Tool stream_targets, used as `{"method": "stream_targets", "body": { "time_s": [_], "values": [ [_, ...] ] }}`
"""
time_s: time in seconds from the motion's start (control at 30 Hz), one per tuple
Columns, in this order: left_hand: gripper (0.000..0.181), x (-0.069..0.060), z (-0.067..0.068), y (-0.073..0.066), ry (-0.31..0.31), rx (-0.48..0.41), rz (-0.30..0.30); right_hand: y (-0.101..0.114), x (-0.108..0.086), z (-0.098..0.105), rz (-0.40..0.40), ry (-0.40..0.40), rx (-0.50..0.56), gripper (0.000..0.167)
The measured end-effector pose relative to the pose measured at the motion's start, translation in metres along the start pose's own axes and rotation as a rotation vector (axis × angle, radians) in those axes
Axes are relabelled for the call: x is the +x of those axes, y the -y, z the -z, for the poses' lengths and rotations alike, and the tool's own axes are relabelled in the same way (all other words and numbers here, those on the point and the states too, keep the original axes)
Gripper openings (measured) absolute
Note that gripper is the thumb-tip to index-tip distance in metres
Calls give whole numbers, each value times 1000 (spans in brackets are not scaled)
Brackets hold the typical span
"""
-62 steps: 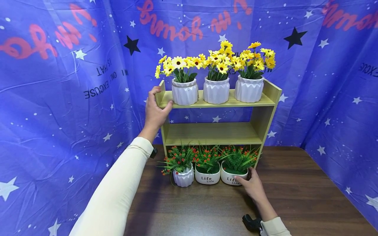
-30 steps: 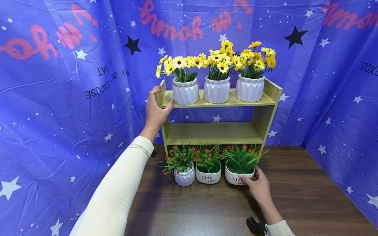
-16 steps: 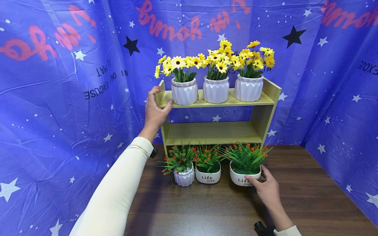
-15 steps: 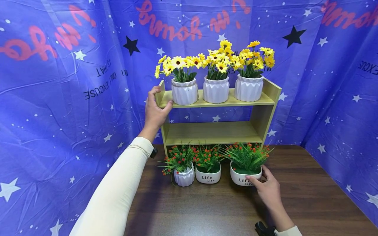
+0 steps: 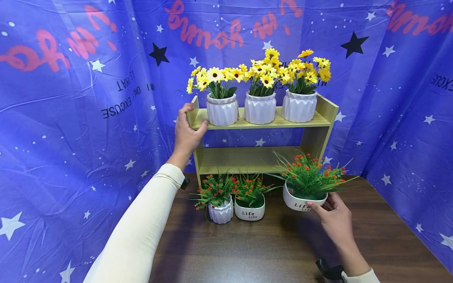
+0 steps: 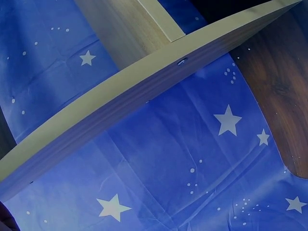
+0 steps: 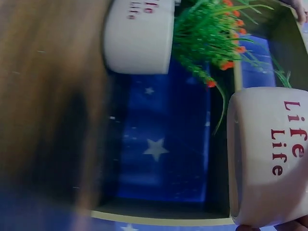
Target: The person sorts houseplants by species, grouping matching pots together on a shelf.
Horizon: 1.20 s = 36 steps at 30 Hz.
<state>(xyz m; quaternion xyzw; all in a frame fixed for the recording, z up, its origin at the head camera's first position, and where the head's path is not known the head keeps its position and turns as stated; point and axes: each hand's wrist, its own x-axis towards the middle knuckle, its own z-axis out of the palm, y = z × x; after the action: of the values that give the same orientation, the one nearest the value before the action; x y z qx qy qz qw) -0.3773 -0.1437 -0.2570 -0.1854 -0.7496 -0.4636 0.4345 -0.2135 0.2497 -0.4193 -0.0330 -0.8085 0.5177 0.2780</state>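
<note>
My left hand (image 5: 187, 135) grips the upper left end of a wooden shelf (image 5: 247, 159), thumb on the front of the top board. In the left wrist view the shelf's side panel (image 6: 139, 77) crosses the picture, and only a dark bit of the hand shows in the lower left corner. My right hand (image 5: 337, 222) holds a white "Life" flowerpot (image 5: 299, 201) with red flowers by its right side, raised off the table before the shelf's right end. The right wrist view shows that pot large, with fingertips (image 7: 288, 226) at its lower edge.
On the table (image 5: 226, 251), a ribbed white pot (image 5: 221, 214) and another "Life" pot (image 5: 249, 212), both with red flowers, stand at the shelf's bottom left. Three white pots of yellow flowers, one in the middle (image 5: 260, 110), stand on top. A blue starry curtain (image 5: 88, 157) surrounds everything.
My right hand has moved the "Life" flowerpot rightward from beside the middle pot and lifted it off the table. The left hand stays on the shelf.
</note>
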Motion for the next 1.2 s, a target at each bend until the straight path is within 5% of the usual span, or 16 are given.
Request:
{"method": "stream_targets", "body": {
  "time_s": [0.57, 1.2],
  "values": [
    [53, -2, 0, -3, 28, -4, 60, 32, 44, -12, 72, -7, 73, 68],
    [54, -1, 2, -4, 24, 5, 67, 34, 87, -45, -19, 33, 72, 75]
  ]
}}
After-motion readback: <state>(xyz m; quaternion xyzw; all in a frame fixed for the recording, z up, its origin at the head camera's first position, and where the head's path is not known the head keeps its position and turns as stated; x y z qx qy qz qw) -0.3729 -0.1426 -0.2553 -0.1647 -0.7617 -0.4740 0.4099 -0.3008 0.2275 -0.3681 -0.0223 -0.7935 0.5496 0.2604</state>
